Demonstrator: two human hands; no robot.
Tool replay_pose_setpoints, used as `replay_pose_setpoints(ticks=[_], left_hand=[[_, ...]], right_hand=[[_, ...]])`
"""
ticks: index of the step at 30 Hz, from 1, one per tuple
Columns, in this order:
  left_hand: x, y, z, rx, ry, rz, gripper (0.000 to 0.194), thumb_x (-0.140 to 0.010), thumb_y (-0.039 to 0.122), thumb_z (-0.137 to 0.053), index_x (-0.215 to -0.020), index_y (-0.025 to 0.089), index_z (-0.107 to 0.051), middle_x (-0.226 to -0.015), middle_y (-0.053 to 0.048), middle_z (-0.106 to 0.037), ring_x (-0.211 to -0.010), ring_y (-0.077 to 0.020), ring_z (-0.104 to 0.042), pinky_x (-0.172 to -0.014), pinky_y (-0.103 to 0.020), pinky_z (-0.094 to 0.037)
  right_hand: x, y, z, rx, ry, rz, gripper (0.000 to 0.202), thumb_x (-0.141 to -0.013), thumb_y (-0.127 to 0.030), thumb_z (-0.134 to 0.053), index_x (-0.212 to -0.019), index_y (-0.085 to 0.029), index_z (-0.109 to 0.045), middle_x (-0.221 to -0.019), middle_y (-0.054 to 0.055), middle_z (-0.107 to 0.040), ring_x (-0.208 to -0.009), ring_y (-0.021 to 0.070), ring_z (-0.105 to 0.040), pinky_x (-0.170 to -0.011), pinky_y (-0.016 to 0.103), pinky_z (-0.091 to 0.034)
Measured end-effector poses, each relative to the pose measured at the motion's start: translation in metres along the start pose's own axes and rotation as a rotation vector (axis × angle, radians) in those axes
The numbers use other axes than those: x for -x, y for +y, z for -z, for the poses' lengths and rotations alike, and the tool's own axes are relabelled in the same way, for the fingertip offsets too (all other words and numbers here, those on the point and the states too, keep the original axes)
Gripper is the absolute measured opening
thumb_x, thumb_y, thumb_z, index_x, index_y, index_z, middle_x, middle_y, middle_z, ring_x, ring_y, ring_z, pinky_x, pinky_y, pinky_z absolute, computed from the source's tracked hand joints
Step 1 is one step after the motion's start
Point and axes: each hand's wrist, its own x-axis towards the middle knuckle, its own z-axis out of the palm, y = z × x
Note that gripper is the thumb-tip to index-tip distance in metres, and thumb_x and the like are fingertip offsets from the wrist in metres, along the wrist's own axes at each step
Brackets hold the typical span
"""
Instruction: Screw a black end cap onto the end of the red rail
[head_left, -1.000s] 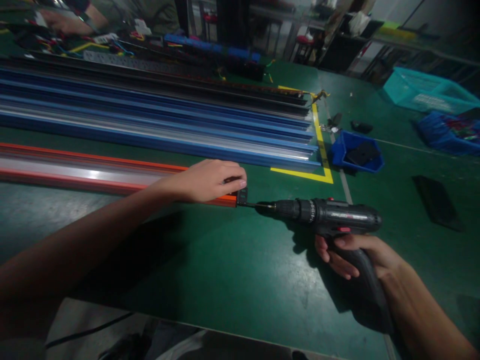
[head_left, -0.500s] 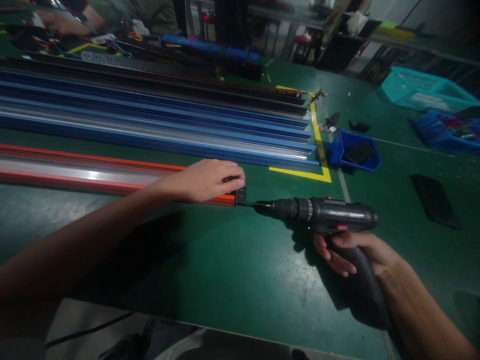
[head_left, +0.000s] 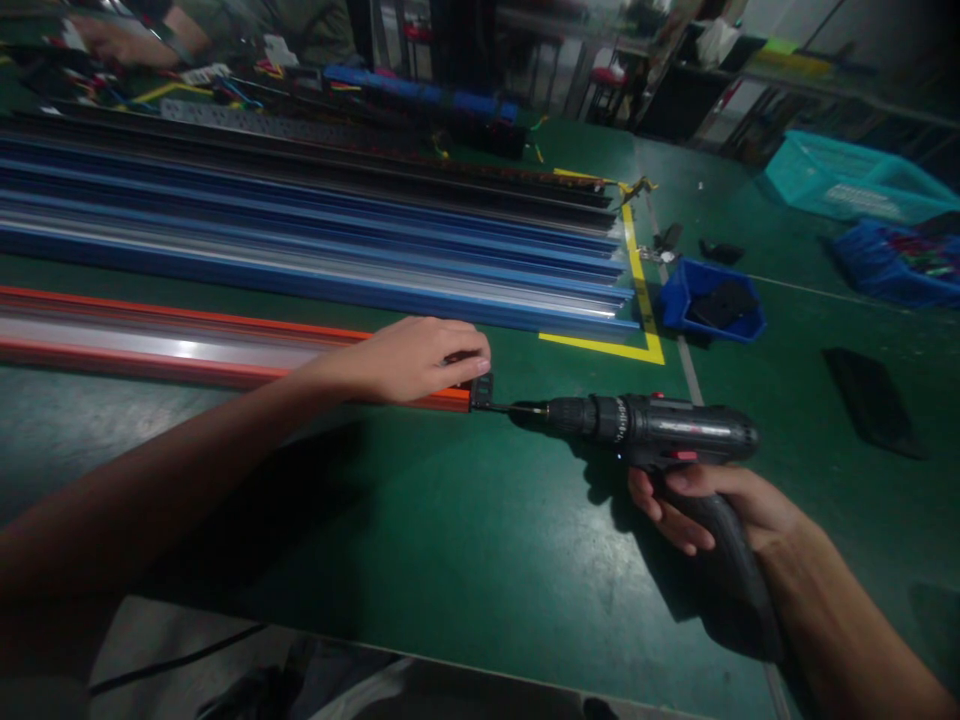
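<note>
Orange metal rail (head_left: 187,345) lies flat on the green table (head_left: 450,540); the left hand (head_left: 409,360) presses down its end, steadying it, while the right hand (head_left: 712,505) grips the black cordless drill (head_left: 652,430), bit against the black end cap (head_left: 484,390).

Blue rails (head_left: 315,255) stacked; small blue bin (head_left: 711,305) holding, perhaps, black caps.

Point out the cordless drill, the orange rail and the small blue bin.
cordless drill (head_left: 675,432): head view, on the black motor body.
orange rail (head_left: 187,350): head view, on its shiny top face, left of the hand.
small blue bin (head_left: 675,300): head view, on its left wall.
</note>
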Motion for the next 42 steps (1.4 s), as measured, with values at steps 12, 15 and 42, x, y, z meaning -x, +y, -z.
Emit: replay_pose_setpoints(ticks=[12, 15, 42], left_hand=[[0.0002, -0.0001, -0.0002, 0.005, -0.007, -0.002, 0.042, -0.113, 0.051, -0.041, -0.112, 0.023, -0.072, -0.113, -0.003, -0.074, -0.1, -0.0195, -0.068, -0.086, -0.031, -0.042], [0.0003, -0.0009, -0.001, 0.003, -0.002, -0.004, 0.041, -0.113, 0.051, -0.042, -0.111, 0.023, -0.072, -0.112, -0.003, -0.074, -0.099, -0.0191, -0.068, -0.086, -0.03, -0.042], [0.0002, 0.0005, 0.0002, -0.011, -0.003, 0.006, 0.041, -0.113, 0.049, -0.042, -0.112, 0.022, -0.073, -0.113, -0.003, -0.075, -0.1, -0.0192, -0.068, -0.086, -0.031, -0.043]], right_hand=[[0.0009, -0.0002, 0.0007, -0.003, 0.0, -0.008, 0.025, -0.095, -0.031, -0.075, -0.101, -0.008, -0.083, -0.085, 0.009, -0.076, -0.045, 0.0081, -0.061, -0.054, 0.02, -0.061], [0.0012, 0.0005, 0.0019, -0.009, -0.003, -0.013, 0.025, -0.095, -0.03, -0.075, -0.101, -0.007, -0.083, -0.084, 0.009, -0.076, -0.046, 0.008, -0.062, -0.056, 0.021, -0.063], [-0.001, -0.0007, -0.0022, -0.046, -0.01, 0.0, 0.027, -0.093, -0.028, -0.074, -0.104, -0.005, -0.084, -0.087, 0.012, -0.079, -0.045, 0.008, -0.064, -0.055, 0.021, -0.064]])
